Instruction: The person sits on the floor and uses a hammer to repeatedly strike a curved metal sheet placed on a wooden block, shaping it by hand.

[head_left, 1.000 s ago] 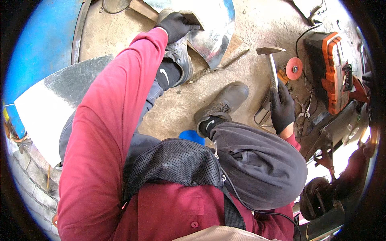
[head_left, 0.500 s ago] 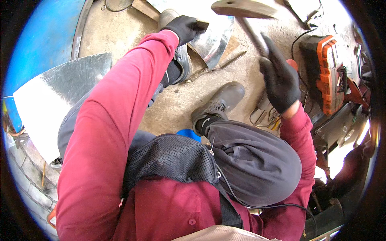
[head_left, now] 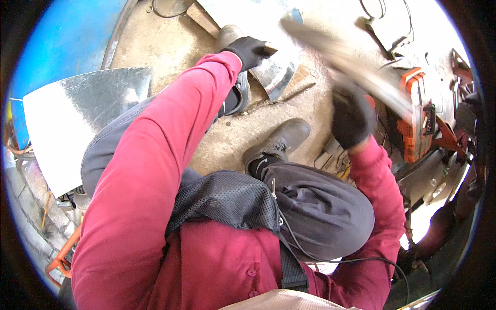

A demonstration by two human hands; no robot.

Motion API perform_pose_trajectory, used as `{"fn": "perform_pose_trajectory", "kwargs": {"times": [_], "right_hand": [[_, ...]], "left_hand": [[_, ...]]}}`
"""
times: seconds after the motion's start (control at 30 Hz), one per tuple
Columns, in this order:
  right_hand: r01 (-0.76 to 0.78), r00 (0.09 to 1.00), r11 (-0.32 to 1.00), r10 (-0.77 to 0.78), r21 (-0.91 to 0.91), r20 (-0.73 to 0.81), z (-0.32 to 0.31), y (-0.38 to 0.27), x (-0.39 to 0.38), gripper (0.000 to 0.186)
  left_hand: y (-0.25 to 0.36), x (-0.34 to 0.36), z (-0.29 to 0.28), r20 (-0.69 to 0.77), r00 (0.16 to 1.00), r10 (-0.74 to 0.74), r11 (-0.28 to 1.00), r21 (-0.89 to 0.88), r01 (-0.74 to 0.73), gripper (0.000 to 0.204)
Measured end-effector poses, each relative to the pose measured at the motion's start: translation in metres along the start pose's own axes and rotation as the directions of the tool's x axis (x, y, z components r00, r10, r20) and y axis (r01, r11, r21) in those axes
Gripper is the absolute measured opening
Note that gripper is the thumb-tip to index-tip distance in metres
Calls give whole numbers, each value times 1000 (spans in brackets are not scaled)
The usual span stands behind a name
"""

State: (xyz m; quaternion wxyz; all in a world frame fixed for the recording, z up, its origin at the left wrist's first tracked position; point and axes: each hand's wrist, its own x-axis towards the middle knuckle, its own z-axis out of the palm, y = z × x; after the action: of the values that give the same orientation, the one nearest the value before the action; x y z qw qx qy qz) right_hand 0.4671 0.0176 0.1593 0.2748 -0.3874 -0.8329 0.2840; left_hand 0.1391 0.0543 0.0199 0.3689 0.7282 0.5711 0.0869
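My left hand [head_left: 248, 51], in a black glove, is closed on a small dark metal edge at the top of a shiny sheet metal piece [head_left: 279, 75], just beside my shoe [head_left: 230, 34]. My right hand [head_left: 351, 113], also gloved, is closed on the handle of a hammer [head_left: 315, 41], which is heavily smeared by motion and stretches across the upper right toward the left hand. A second, wide piece of sheet metal [head_left: 67, 129] rests at the left against my leg, partly behind my left forearm.
A blue panel [head_left: 62, 46] fills the upper left. An orange and black toolbox [head_left: 413, 144] stands at the right, with cables, tools and dark metal pieces around it. My right shoe [head_left: 284, 137] is on the concrete floor [head_left: 222, 144] between my hands. Orange tubing [head_left: 67, 250] shows at lower left.
My right hand has risen with the hammer, which is now a broad blur. The view has shifted, so the left hand, sheet and toolbox appear lower. My left hand keeps its grip.
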Motion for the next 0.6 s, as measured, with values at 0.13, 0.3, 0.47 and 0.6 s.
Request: {"fn": "perform_pose_trajectory", "kwargs": {"times": [0.13,0.3,0.47,0.6], "right_hand": [[-166,933,976,201,-138,298,10,-1,8,51],[-226,962,971,210,74,175,7,2,3,49],[-345,927,938,335,37,171,-4,2,1,46],[-396,900,916,373,66,224,-22,-16,19,46]], "left_hand": [[-25,4,-1,-58,998,40,979,-199,-50,21],[-50,7,4,6,996,94,961,-260,-89,23],[-43,-4,6,-54,978,203,972,-106,-208,25],[-33,-1,8,43,999,15,984,-179,-7,26]]}}
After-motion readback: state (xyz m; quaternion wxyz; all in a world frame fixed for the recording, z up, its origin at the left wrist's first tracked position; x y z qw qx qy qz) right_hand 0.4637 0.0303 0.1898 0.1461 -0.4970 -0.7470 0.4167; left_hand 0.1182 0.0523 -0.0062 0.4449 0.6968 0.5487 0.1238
